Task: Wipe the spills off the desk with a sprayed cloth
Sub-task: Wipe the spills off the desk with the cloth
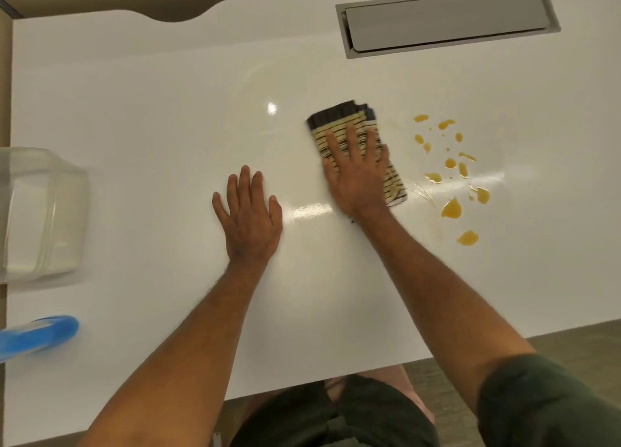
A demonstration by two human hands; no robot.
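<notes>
A folded cloth (339, 119) with yellow and dark stripes lies on the white desk (151, 127), right of centre. My right hand (356, 171) presses flat on the cloth, fingers spread. Several orange spill drops (452, 208) dot the desk just right of the cloth, with a faint wet smear between them and the cloth's near corner. My left hand (248, 214) rests flat on the bare desk to the left of the cloth, holding nothing. A blue spray bottle (40, 334) lies at the desk's near left edge, partly cut off.
A clear plastic container (40, 211) sits at the left edge of the desk. A grey cable flap (447, 19) is set into the desk at the far right. The desk's near edge runs just in front of my body.
</notes>
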